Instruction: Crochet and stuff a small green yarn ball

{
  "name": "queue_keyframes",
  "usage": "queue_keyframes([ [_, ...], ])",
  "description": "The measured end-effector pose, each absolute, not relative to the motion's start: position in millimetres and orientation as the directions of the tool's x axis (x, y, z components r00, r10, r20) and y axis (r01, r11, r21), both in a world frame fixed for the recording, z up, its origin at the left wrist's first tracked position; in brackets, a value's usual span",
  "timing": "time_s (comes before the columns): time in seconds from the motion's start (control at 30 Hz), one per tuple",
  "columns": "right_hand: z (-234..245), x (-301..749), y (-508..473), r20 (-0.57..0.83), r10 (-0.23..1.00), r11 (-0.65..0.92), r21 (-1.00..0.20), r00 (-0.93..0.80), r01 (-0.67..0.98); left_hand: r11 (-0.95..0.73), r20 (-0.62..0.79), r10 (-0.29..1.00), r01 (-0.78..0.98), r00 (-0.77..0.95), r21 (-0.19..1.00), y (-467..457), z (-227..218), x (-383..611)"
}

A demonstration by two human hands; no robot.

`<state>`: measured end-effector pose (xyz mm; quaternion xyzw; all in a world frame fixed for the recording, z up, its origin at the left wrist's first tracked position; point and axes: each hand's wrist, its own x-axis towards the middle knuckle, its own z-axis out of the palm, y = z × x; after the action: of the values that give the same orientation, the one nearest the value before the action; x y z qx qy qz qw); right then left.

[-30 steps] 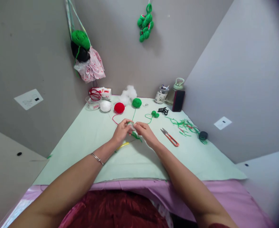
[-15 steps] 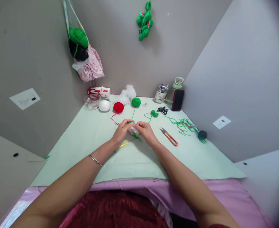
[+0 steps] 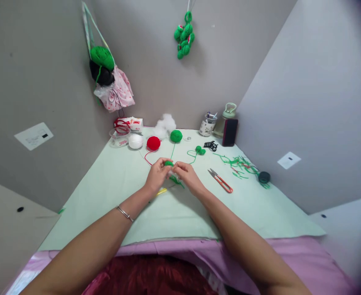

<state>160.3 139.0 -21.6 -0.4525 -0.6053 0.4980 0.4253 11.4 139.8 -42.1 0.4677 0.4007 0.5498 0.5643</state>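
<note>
My left hand (image 3: 157,176) is closed around a small green crocheted piece (image 3: 169,163), whose top shows above the fingers. My right hand (image 3: 188,175) meets it from the right with thumb and forefinger pinched. A little white stuffing (image 3: 170,173) shows between the two hands, at the right fingertips; the fingers partly hide it. Green yarn ends (image 3: 176,180) lie just below the hands. By my left wrist lies a yellow-handled crochet hook (image 3: 162,191), partly covered. A green yarn ball (image 3: 176,136) sits behind the hands, its strand running down to them.
Orange thread snips (image 3: 220,180) lie to the right, near green yarn scraps (image 3: 240,164) and a black roll (image 3: 264,177). Red yarn (image 3: 153,143), white yarn (image 3: 135,141) and a heap of stuffing (image 3: 164,125) stand behind. A phone (image 3: 230,132) leans by a bottle (image 3: 221,121).
The green piece now shows more above my left fingers, and less white stuffing is visible between the hands. My right fingertips stay close against it. The whole view has shifted slightly.
</note>
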Motion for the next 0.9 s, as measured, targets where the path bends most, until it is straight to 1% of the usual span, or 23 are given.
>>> queue_keyframes([
  [0.17, -28.6, 156.9, 141.5, 0.05, 0.973, 0.077, -0.991, -0.227, 0.109, -0.014, 0.034, 0.996, -0.233, 0.082, 0.972, 141.2, -49.3, 13.6],
  [0.4, -30.4, 162.4, 148.5, 0.045, 0.991, 0.058, -0.993, -0.125, 0.106, 0.018, 0.037, 0.99, -0.388, 0.133, 0.921, 134.9, -40.0, 15.5],
  [0.5, -28.4, 166.9, 149.9, 0.034, 0.995, 0.043, -0.994, -0.089, 0.104, 0.049, 0.029, 0.984, -0.419, 0.178, 0.907, 134.8, -34.6, 14.3],
  [0.67, -28.0, 169.2, 148.9, 0.004, 0.992, 0.02, -0.993, -0.129, 0.117, 0.062, 0.016, 0.982, -0.407, 0.186, 0.911, 135.4, -32.7, 12.3],
  [0.9, -28.9, 164.2, 147.0, 0.062, 0.98, 0.093, -0.983, -0.189, 0.161, 0.024, 0.009, 0.995, -0.343, 0.095, 0.939, 139.0, -38.8, 13.3],
])
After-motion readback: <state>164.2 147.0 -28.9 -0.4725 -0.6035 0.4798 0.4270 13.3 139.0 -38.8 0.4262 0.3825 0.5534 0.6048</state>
